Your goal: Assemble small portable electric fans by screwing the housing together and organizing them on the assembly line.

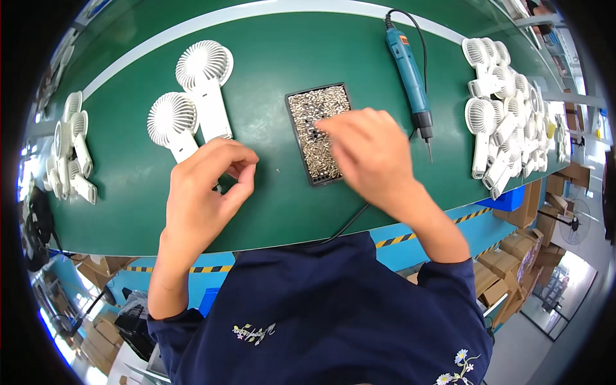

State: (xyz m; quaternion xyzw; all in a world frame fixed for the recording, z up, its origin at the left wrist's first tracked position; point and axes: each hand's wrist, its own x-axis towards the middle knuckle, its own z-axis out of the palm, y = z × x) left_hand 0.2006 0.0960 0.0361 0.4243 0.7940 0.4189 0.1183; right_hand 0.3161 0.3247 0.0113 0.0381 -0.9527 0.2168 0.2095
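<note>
Where screws fill the tray, one hand reaches.

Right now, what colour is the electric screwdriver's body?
The electric screwdriver's body is teal-blue, seen best in the head view.

Navy top, short sleeves, small floral embroidery with pale lettering, white yellow-centred daisies, bare hands

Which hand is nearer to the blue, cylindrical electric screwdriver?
Right. The right hand is partly over the black rectangular tray of small silvery metal parts, just left of the screwdriver; the left hand is farther left, beyond the tray, near white round-headed plastic fans.
</note>
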